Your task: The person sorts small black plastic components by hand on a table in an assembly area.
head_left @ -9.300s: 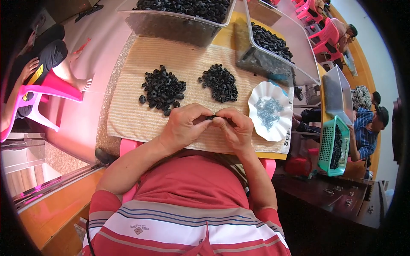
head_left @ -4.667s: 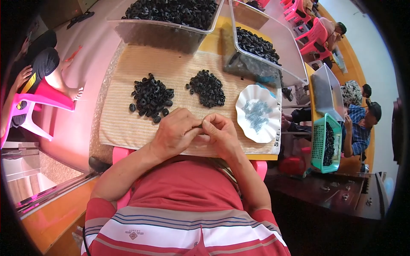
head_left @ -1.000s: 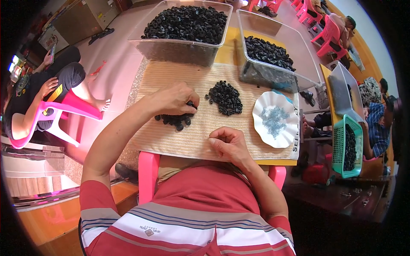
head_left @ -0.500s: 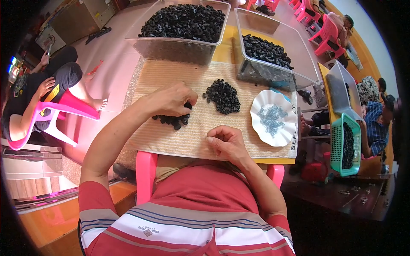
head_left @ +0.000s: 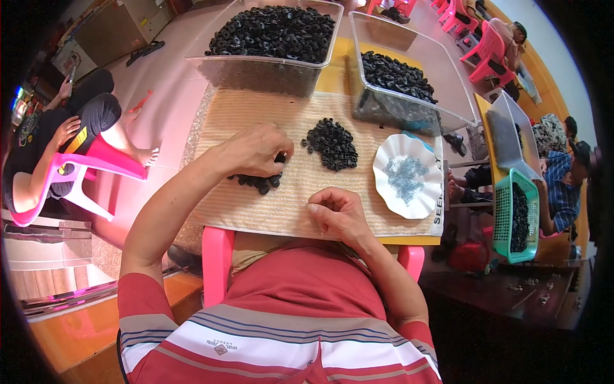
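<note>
My left hand point(head_left: 257, 150) is over a small pile of black parts point(head_left: 261, 184) on the left of the towel. Its fingers are bent downward, and a small black part point(head_left: 280, 159) shows between their tips. Nearer to me, my right hand point(head_left: 337, 212) rests on the ribbed beige towel point(head_left: 224, 134) with thumb and fingers curled together; whatever is between them is hidden. A second pile of small black ring-like parts point(head_left: 330, 144) lies beyond the right hand. To its right, a white scalloped plate point(head_left: 412, 206) holds tiny clear bluish pieces point(head_left: 406, 178).
Two clear plastic bins full of black parts, one at the back left point(head_left: 268, 75) and one at the back right point(head_left: 396, 105), border the towel. A person sits on a pink chair point(head_left: 83, 169) at left. At right are another worktable, a green basket point(head_left: 505, 217) and other people.
Both hands stay in nearly the same places. The whole view has shifted very slightly to the left.
</note>
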The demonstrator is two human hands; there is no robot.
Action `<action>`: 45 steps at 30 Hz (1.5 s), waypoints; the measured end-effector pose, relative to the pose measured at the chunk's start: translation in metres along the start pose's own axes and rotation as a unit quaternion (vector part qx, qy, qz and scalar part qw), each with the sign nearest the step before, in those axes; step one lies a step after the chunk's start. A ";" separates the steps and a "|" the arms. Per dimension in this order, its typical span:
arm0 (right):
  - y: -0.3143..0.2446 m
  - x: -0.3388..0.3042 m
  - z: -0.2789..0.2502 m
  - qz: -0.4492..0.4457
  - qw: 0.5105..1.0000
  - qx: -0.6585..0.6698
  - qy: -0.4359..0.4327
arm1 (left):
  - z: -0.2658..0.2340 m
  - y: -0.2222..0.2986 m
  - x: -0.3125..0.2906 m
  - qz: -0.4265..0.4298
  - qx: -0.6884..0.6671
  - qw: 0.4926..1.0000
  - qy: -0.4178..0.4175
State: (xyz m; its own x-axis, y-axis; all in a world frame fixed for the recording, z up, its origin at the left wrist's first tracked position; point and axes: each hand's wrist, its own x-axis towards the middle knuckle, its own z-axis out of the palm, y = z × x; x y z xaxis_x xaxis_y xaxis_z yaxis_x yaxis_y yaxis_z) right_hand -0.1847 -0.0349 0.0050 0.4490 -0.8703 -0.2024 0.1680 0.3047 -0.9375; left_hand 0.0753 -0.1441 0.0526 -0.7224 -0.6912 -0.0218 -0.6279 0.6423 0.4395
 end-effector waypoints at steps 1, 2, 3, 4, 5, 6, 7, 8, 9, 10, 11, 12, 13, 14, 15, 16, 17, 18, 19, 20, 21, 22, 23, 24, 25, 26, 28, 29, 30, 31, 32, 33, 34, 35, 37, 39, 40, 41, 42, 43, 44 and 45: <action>0.000 0.000 0.000 -0.005 1.000 0.000 0.001 | 0.001 -0.001 0.000 -0.001 0.006 1.000 0.002; 0.001 0.000 0.000 -0.005 1.000 0.000 0.002 | 0.000 0.000 0.000 -0.002 0.013 1.000 0.004; 0.001 0.001 0.000 -0.004 1.000 0.005 -0.002 | 0.000 0.000 -0.001 -0.001 0.013 1.000 0.004; 0.001 0.001 0.000 -0.002 1.000 0.011 -0.006 | 0.000 0.001 -0.002 0.011 0.007 1.000 0.028; 0.001 0.001 0.001 -0.002 1.000 0.011 -0.006 | 0.000 0.001 -0.003 0.023 0.002 0.998 0.052; 0.000 0.001 0.001 -0.001 1.000 0.008 -0.004 | 0.000 -0.001 -0.003 0.023 0.002 0.998 0.051; 0.000 0.001 0.002 0.001 1.000 0.005 -0.003 | 0.001 -0.003 -0.004 0.017 -0.026 0.998 0.062; 0.000 0.001 0.002 0.001 1.000 0.005 -0.002 | 0.001 -0.004 -0.004 0.011 -0.054 0.996 0.073; 0.000 0.001 0.002 0.001 1.000 0.015 -0.005 | 0.002 -0.005 -0.005 0.011 -0.054 0.996 0.072; 0.000 0.001 0.002 0.000 1.000 0.025 -0.007 | 0.002 -0.005 -0.007 0.011 -0.060 0.994 0.089; -0.001 0.001 0.002 0.000 1.000 0.025 -0.008 | 0.002 -0.005 -0.008 0.011 -0.066 0.992 0.105; -0.001 0.002 0.002 0.003 1.000 0.021 -0.005 | 0.003 -0.006 -0.009 0.010 -0.066 0.992 0.105; -0.001 0.002 0.002 0.007 1.000 0.018 -0.003 | 0.004 -0.008 -0.009 0.012 -0.068 0.991 0.118; -0.001 0.002 0.001 0.007 1.000 0.017 -0.003 | 0.006 -0.009 -0.010 0.014 -0.070 0.989 0.130; 0.000 0.002 0.000 0.008 1.000 0.012 -0.009 | 0.007 -0.010 -0.010 0.013 -0.071 0.989 0.130; 0.001 0.002 -0.001 0.009 1.000 0.006 -0.015 | 0.007 -0.011 -0.010 0.030 -0.045 0.989 0.138; 0.002 0.003 -0.002 0.009 1.000 0.006 -0.015 | 0.008 -0.012 -0.010 0.047 -0.019 0.988 0.145; 0.002 0.003 -0.003 0.008 1.000 0.008 -0.015 | 0.009 -0.012 -0.010 0.047 -0.019 0.988 0.145; 0.003 0.003 -0.003 0.007 1.000 0.010 -0.014 | 0.010 -0.011 -0.010 0.065 0.001 0.986 0.151; 0.002 0.003 -0.002 0.008 1.000 0.010 -0.014 | 0.010 -0.010 -0.011 0.081 0.022 0.984 0.157; 0.000 0.002 0.000 0.007 1.000 0.011 -0.004 | 0.012 -0.008 -0.011 0.082 0.022 0.984 0.157; -0.001 0.002 0.002 0.007 1.000 0.011 0.006 | 0.014 -0.006 -0.011 0.084 0.035 0.983 0.163; -0.001 0.002 0.002 0.007 1.000 0.011 0.006 | 0.014 -0.004 -0.011 0.087 0.048 0.981 0.168; -0.001 0.001 0.002 0.010 1.000 0.010 0.008 | 0.015 -0.005 -0.011 0.087 0.047 0.981 0.168; -0.001 0.001 0.002 0.012 1.000 0.008 0.010 | 0.016 -0.005 -0.011 0.086 0.055 0.981 0.163; -0.002 0.001 0.002 0.012 1.000 0.008 0.012 | 0.016 -0.004 -0.010 0.085 0.063 0.982 0.156; -0.004 0.001 0.004 0.025 0.999 -0.003 0.020 | 0.016 -0.001 -0.013 0.064 0.058 0.984 0.154; -0.004 0.001 0.003 0.026 0.999 -0.004 0.026 | 0.017 0.002 -0.013 0.043 0.053 0.986 0.152; -0.004 0.002 0.003 0.016 1.000 -0.008 0.018 | 0.017 0.002 -0.013 0.048 0.050 0.986 0.151; -0.003 0.002 0.002 0.006 1.000 -0.013 0.011 | 0.017 0.002 -0.014 0.048 0.064 0.986 0.148; -0.003 0.002 0.002 0.006 1.000 -0.014 0.016 | 0.017 0.002 -0.015 0.047 0.079 0.985 0.145; -0.003 0.003 0.002 0.013 1.000 -0.003 0.008 | 0.017 0.001 -0.016 0.051 0.077 0.985 0.144; -0.002 0.002 0.002 0.019 1.000 0.007 -0.001 | 0.018 0.001 -0.017 0.048 0.079 0.985 0.142; -0.001 0.003 0.001 0.018 1.000 0.007 0.004 | 0.018 0.001 -0.018 0.045 0.082 0.985 0.142; 0.001 0.002 -0.001 0.011 1.000 0.006 -0.008 | 0.019 0.000 -0.017 0.058 0.080 0.982 0.159; -0.001 0.000 -0.002 0.010 1.000 -0.002 0.002 | 0.020 0.002 -0.016 0.069 0.077 0.979 0.177; -0.004 -0.002 -0.002 0.008 1.000 -0.009 0.009 | 0.020 0.003 -0.018 0.059 0.069 0.976 0.197; -0.010 -0.007 -0.002 0.009 1.000 -0.010 0.011 | 0.019 0.006 -0.020 0.047 0.062 0.973 0.218; -0.019 -0.013 -0.004 -0.007 0.998 -0.060 0.034 | 0.019 0.009 -0.021 0.048 0.058 0.973 0.219; -0.026 -0.019 -0.009 -0.023 0.992 -0.110 0.057 | 0.017 0.013 -0.021 0.050 0.052 0.963 0.259; -0.029 -0.024 -0.019 -0.082 0.982 -0.155 0.073 | 0.016 0.018 -0.023 0.052 0.046 0.952 0.298; -0.032 -0.028 -0.033 -0.160 0.958 -0.225 0.082 | 0.016 0.023 -0.024 0.053 0.043 0.952 0.298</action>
State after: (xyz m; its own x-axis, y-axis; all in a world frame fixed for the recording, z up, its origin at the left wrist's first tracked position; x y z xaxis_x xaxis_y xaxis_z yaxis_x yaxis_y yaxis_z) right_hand -0.2315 -0.0333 0.0316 0.2880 -0.9515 0.1083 -0.1388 -0.1534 -0.9784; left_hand 0.0736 -0.1077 0.0491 -0.5075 -0.6690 0.5430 -0.6001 0.7267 0.3345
